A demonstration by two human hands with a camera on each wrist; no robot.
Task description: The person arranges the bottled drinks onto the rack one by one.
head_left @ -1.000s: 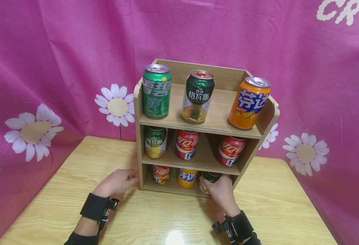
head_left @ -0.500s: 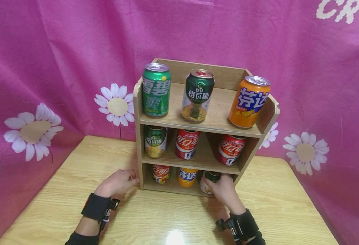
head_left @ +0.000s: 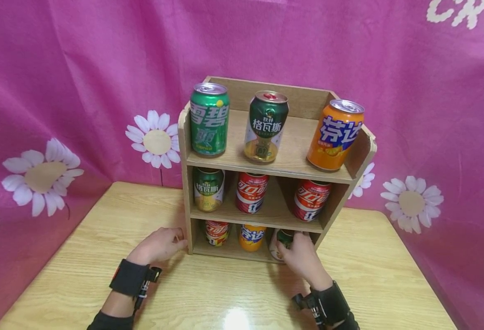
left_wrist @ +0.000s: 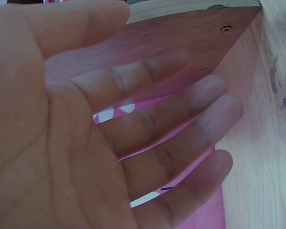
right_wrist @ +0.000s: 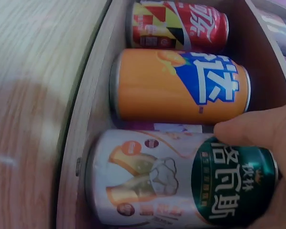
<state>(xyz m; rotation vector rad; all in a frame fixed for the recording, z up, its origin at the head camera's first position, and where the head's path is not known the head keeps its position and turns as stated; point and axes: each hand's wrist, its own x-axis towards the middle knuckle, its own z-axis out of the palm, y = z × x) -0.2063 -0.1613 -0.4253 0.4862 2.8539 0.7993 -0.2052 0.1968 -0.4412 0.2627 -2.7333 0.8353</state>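
A green-and-white kvass can (right_wrist: 148, 176) stands at the right end of the bottom level of a small wooden shelf (head_left: 242, 259). My right hand (head_left: 303, 259) holds this can near its top, the thumb on its left side; the other fingers are mostly hidden behind it. Just left of it stands an orange Fanta can (right_wrist: 152, 90), then a red cola can (right_wrist: 200, 26). My left hand (head_left: 159, 245) is beside the shelf's lower left side, palm toward the shelf. In the left wrist view its fingers (left_wrist: 157, 162) are spread and hold nothing.
On the middle level stand another kvass can (head_left: 208, 190) and two red cola cans (head_left: 252, 192). The top level bears a green Sprite can (head_left: 209, 119), a kvass can (head_left: 266, 126) and an orange Fanta can (head_left: 336, 135). Behind the wooden table (head_left: 225, 293) hangs a pink flowered cloth (head_left: 101, 68).
My right hand has shifted slightly right and back, and more of the kvass can's front shows beside the thumb. My left hand has stayed beside the shelf.
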